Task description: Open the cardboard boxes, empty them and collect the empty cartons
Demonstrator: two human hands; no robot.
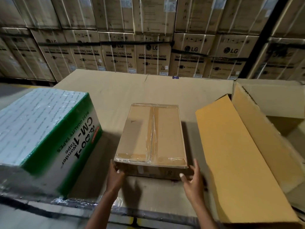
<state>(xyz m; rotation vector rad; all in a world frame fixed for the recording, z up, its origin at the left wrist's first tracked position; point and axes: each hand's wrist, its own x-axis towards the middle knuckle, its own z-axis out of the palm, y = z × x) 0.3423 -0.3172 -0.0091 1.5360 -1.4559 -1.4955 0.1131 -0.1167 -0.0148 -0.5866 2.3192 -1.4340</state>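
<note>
Warehouse, cardboard-covered tabletop [165, 90] | sealed box [151, 138] mid-surface, taped seam | left hand [115, 176] fingers clamp near corner; right hand [193, 177] fingers spread beside other corner | stiff, likely light (tape slick): grip lower corners.

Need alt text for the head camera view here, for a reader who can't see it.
Two bare hands, left hand and right hand, touch the near corners of a taped-shut cardboard box lying on a cardboard-covered surface. A green and white tape carton sits to its left, an open empty carton to its right, and stacked washing machine boxes fill the background.
</note>
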